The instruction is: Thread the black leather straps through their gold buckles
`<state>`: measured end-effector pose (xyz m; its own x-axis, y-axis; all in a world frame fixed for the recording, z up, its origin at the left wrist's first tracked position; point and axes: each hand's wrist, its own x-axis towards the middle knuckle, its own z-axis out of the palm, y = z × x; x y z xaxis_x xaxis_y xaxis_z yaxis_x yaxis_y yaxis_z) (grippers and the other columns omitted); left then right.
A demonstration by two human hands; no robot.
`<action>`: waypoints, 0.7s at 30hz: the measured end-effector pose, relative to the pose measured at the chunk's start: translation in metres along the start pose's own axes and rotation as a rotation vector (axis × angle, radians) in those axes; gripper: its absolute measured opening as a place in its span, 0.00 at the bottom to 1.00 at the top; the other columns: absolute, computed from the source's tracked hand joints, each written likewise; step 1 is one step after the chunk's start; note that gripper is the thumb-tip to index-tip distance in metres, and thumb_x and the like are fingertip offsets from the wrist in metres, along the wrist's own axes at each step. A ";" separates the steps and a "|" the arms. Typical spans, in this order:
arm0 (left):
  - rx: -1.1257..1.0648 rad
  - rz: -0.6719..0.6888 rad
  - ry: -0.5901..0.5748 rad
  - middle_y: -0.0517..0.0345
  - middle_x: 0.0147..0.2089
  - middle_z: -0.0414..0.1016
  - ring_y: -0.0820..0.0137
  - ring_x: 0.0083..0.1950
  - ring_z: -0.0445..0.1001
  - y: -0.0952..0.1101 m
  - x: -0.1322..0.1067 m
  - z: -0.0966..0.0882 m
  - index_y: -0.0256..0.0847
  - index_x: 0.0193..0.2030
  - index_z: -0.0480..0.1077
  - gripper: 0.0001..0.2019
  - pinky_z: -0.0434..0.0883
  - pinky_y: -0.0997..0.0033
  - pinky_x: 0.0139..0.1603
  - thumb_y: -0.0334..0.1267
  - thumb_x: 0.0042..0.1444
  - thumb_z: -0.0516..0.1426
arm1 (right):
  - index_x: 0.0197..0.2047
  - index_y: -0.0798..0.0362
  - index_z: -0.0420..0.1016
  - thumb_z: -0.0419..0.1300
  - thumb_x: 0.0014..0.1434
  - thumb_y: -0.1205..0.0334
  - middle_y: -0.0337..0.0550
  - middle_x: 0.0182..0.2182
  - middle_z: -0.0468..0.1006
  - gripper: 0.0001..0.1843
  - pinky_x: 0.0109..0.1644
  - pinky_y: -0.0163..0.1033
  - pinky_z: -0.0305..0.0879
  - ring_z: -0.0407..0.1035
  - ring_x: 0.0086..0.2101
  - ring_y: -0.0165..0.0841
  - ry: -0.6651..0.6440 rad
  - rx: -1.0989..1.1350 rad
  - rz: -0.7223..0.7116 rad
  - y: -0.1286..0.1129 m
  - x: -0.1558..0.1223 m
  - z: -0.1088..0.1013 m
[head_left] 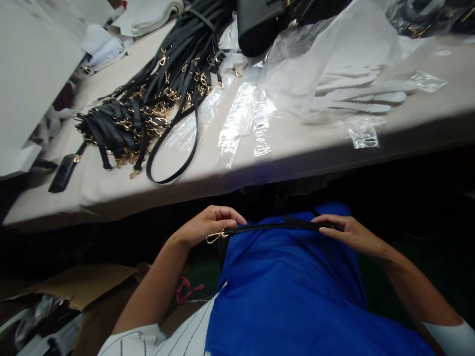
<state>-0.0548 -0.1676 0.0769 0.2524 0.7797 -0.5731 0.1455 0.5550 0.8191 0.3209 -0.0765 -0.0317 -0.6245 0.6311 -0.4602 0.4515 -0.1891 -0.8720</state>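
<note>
A thin black strap stretches sideways over my lap, with a gold snap hook at its left end. My left hand pinches the strap just beside that hook, thumb and fingers bent around it. At the other end, my right hand grips the strap between thumb and fingers, which partly hide that end. Part of the strap near my right hand looks doubled. Below it spreads a blue apron.
On the cloth-covered table lie a heap of black straps with gold hooks, a looped strap, a black tag, a black bag, clear plastic sleeves and white gloves. An open cardboard box stands lower left.
</note>
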 end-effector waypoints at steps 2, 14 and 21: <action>-0.045 0.003 -0.007 0.53 0.33 0.76 0.71 0.33 0.73 -0.004 0.002 0.004 0.38 0.42 0.77 0.14 0.69 0.75 0.34 0.46 0.55 0.60 | 0.48 0.51 0.78 0.63 0.55 0.40 0.49 0.46 0.78 0.26 0.55 0.49 0.64 0.70 0.48 0.49 -0.031 0.008 0.009 0.010 -0.001 0.005; 0.003 0.079 0.225 0.48 0.49 0.77 0.63 0.45 0.78 -0.015 0.000 0.003 0.39 0.48 0.76 0.14 0.73 0.65 0.50 0.42 0.58 0.59 | 0.44 0.52 0.77 0.62 0.57 0.41 0.46 0.39 0.78 0.23 0.47 0.45 0.66 0.71 0.41 0.45 -0.029 -0.054 0.025 0.027 -0.009 0.011; 0.381 0.441 0.343 0.52 0.42 0.79 0.70 0.35 0.79 -0.006 0.006 0.035 0.40 0.45 0.77 0.09 0.76 0.72 0.39 0.36 0.61 0.56 | 0.65 0.48 0.62 0.62 0.60 0.50 0.49 0.57 0.71 0.32 0.62 0.50 0.58 0.64 0.56 0.45 -0.199 -0.076 -0.216 -0.026 0.004 0.040</action>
<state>-0.0207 -0.1763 0.0687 0.0569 0.9925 -0.1081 0.4413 0.0721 0.8945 0.2807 -0.0990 -0.0175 -0.8205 0.4892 -0.2958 0.3365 -0.0051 -0.9417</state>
